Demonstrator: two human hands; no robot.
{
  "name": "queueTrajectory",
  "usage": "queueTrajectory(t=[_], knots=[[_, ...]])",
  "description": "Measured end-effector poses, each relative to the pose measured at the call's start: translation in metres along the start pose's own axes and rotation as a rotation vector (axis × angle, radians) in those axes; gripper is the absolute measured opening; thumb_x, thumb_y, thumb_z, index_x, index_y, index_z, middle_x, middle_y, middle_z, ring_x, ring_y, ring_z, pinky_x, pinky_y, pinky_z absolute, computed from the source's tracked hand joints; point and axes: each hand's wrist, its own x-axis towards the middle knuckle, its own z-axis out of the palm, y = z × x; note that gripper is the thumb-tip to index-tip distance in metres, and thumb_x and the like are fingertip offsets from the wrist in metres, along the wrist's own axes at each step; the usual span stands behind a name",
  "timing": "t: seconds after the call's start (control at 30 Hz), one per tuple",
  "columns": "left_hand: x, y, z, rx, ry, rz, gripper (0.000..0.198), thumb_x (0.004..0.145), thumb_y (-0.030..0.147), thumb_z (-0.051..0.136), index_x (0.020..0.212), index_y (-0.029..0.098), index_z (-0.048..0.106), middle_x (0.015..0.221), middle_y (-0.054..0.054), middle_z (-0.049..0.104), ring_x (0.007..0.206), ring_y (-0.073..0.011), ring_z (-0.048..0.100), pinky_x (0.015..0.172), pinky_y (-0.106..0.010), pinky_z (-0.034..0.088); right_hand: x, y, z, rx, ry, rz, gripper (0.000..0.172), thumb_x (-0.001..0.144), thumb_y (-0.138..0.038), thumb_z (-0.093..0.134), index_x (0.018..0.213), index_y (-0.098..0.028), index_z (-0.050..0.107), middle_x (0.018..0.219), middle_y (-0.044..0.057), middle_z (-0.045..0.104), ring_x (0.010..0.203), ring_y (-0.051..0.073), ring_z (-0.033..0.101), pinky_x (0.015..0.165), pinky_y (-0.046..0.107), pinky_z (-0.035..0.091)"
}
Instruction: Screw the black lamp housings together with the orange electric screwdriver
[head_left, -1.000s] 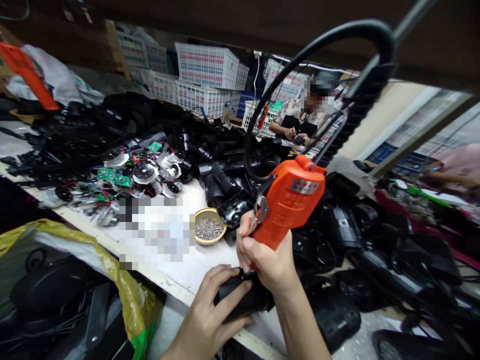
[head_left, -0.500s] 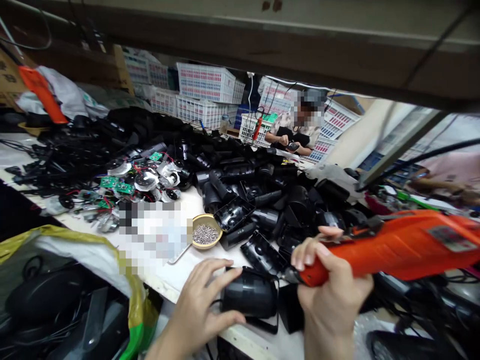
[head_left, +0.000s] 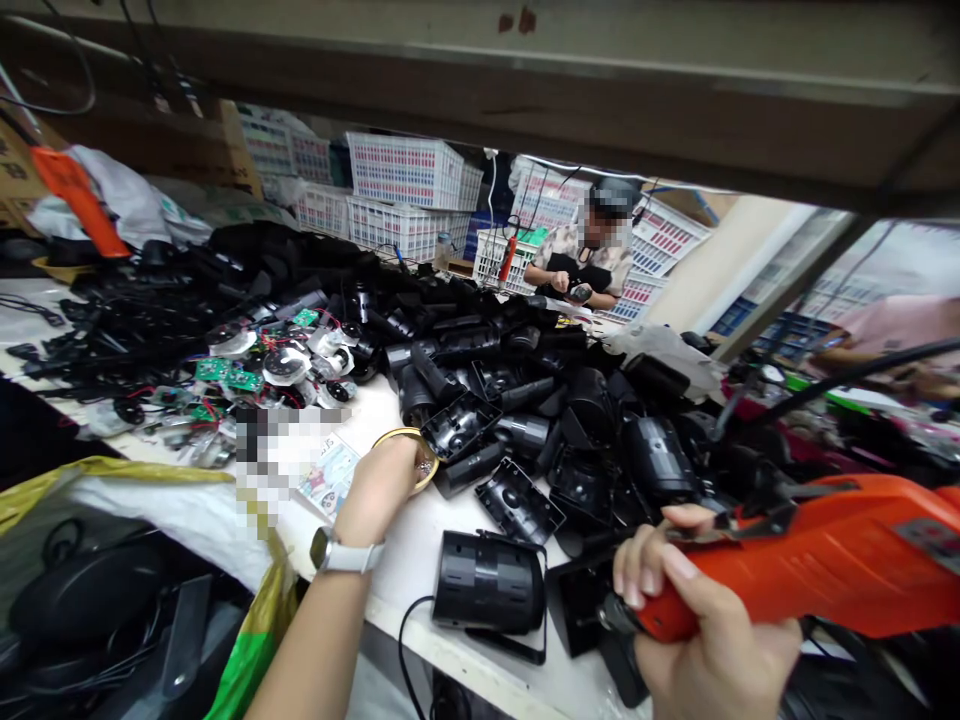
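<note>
My left hand [head_left: 388,472], with a watch [head_left: 346,553] on its wrist, reaches into the small yellow bowl [head_left: 396,434] of screws [head_left: 425,468]. Its fingertips are hidden down in the bowl. In my right hand [head_left: 712,610] is an orange electric screwdriver [head_left: 825,560], its tip pointing left. Between the hands a black cylindrical housing [head_left: 489,582] with a bracket and cable lies near the table's front edge, touched by neither hand. An open black shell part [head_left: 519,503] lies just behind it.
Black housings [head_left: 525,435] pile across the table, beside circuit boards with wires [head_left: 244,375]. A yellow-edged sack [head_left: 97,468] of black parts stands front left. Another orange screwdriver [head_left: 79,200] hangs at left. A beam [head_left: 480,90] crosses overhead. A person [head_left: 581,250] works opposite.
My left hand has let go of the black housing and moved up and left into the screw bowl. My right hand has drawn the screwdriver right and down, away from the housing.
</note>
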Motion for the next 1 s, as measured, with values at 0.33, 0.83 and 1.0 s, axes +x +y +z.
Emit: queueTrajectory(t=[0.33, 0.83, 1.0], knots=[[0.000, -0.001, 0.002, -0.107, 0.096, -0.051, 0.012, 0.095, 0.011, 0.065, 0.089, 0.017, 0.074, 0.093, -0.003, 0.076, 0.092, -0.0202, 0.071, 0.090, -0.040, 0.056, 0.000, -0.002, 0.002, -0.014, 0.026, 0.005, 0.016, 0.080, -0.021, 0.073, 0.095, -0.018, 0.068, 0.052, -0.004, 0.053, 0.041, 0.012, 0.050, 0.041, 0.022, 0.042], [-0.037, 0.001, 0.013, -0.744, 0.520, -0.036, 0.028, 0.093, 0.039, 0.061, 0.103, 0.019, 0.077, 0.110, -0.010, 0.079, 0.103, -0.0265, 0.070, 0.097, -0.038, 0.052, -0.005, 0.001, 0.009, 0.050, -0.001, 0.039, 0.017, 0.079, -0.022, 0.073, 0.094, -0.018, 0.066, 0.052, -0.004, 0.052, 0.041, 0.012, 0.049, 0.042, 0.022, 0.042], [-0.094, 0.030, 0.028, -1.007, 0.319, -0.018, 0.038, 0.084, 0.058, 0.073, 0.076, 0.020, 0.077, 0.074, -0.004, 0.076, 0.070, -0.0195, 0.070, 0.066, -0.025, 0.055, -0.008, -0.001, 0.018, 0.107, -0.025, 0.066, 0.014, 0.082, -0.021, 0.069, 0.095, -0.019, 0.067, 0.052, -0.004, 0.052, 0.042, 0.011, 0.048, 0.043, 0.022, 0.043]])
